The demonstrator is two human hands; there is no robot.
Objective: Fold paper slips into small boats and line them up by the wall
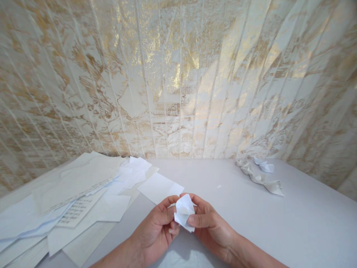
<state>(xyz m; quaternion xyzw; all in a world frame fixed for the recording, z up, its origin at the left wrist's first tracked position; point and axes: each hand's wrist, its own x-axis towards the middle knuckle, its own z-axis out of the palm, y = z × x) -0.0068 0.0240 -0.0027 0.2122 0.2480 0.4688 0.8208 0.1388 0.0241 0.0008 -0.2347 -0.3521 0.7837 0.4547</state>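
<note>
A small folded piece of white paper (pixel 184 210) is held up between both hands, just above the table's near side. My left hand (pixel 157 229) pinches its left edge, with the lower fingers curled beneath. On the right edge, the thumb of my right hand (pixel 213 227) presses the front face while the fingers stay behind the paper. Creases and overlapping layers show on the folded paper. Its back is hidden from view.
Loose white sheets (pixel 92 178), some printed, lie spread over the left of the white table (pixel 301 223). A blank sheet (pixel 158 186) lies just beyond my left hand. Small folded paper pieces (pixel 259 176) stand at the back right. A patterned curtain (pixel 178 82) hangs behind.
</note>
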